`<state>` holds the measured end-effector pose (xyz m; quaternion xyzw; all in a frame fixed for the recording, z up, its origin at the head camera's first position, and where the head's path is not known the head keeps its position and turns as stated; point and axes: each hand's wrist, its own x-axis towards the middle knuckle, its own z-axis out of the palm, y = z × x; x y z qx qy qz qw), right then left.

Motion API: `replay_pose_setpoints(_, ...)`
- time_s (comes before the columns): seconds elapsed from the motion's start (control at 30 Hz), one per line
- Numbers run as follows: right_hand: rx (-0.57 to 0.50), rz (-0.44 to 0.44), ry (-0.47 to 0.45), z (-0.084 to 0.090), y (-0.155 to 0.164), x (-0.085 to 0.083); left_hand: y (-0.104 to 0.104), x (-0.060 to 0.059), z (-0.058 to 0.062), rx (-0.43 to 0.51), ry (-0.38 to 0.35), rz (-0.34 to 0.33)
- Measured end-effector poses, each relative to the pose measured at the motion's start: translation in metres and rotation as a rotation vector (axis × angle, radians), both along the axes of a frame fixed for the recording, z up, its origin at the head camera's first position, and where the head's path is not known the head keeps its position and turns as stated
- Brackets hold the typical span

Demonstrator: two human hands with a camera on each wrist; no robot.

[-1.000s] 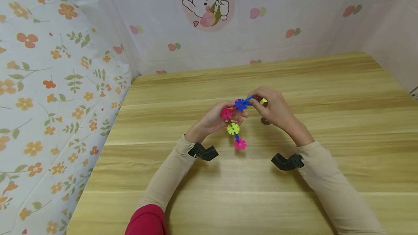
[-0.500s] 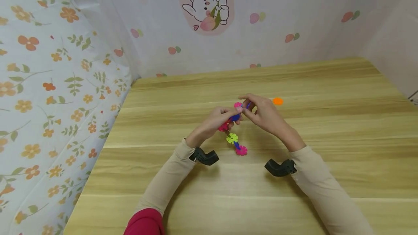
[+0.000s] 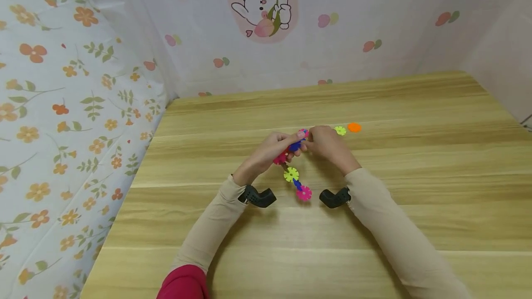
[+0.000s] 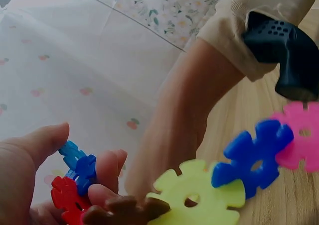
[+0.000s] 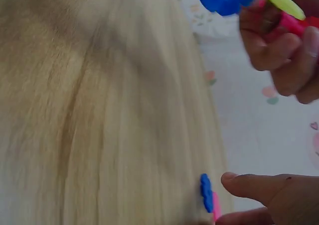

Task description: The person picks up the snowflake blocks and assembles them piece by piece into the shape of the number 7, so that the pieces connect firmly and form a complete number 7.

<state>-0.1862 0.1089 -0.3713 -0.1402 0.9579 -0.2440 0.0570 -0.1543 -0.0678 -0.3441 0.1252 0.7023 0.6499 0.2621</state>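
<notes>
- Head view: at frame centre, left hand and right hand meet, both pinching the top of the snowflake-disc chain, which dangles toward the table. Loose yellow-green disc and orange disc just right. Risk of a joint popping under a twist.
- Left wrist view: lower left, fingers curled round red and blue discs; yellow-green, blue, pink links trail right unsupported, likely to sag apart.
- Right wrist view: lower right, fingertips pinching a blue-pink piece by the edge only; could slip.

Both hands fingertip to fingertip (fingers curled), forearms converging, L & R.
</notes>
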Motion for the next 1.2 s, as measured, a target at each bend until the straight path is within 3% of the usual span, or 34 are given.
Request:
replay_pose_setpoints(0.17,0.111,-0.084,0.071,-0.006,-0.015,-0.006,-0.003,0.000,0.001,0.017,0.023,-0.027)
replay_pose_setpoints(0.27,0.114,-0.101,0.082,-0.007,-0.020,-0.006,-0.005,0.000,0.004,0.006,0.038,-0.022)
replay_pose_setpoints(0.53,-0.038,-0.045,0.032,-0.010,-0.011,0.001,-0.003,0.001,0.006,-0.003,0.029,-0.024)
replay_pose_setpoints(0.8,-0.139,-0.049,0.142,-0.022,-0.002,0.013,-0.002,0.001,0.005,0.015,0.004,0.019)
replay_pose_setpoints(0.93,-0.304,-0.001,0.075,-0.017,0.011,0.012,0.000,0.000,0.004,0.037,-0.001,0.041)
replay_pose_setpoints(1.1,-0.602,-0.017,-0.025,0.007,0.027,0.012,-0.001,0.000,0.004,0.055,-0.016,0.068)
replay_pose_setpoints(1.2,-0.707,-0.027,-0.044,0.021,0.029,0.016,-0.002,-0.001,0.002,0.076,-0.033,0.075)
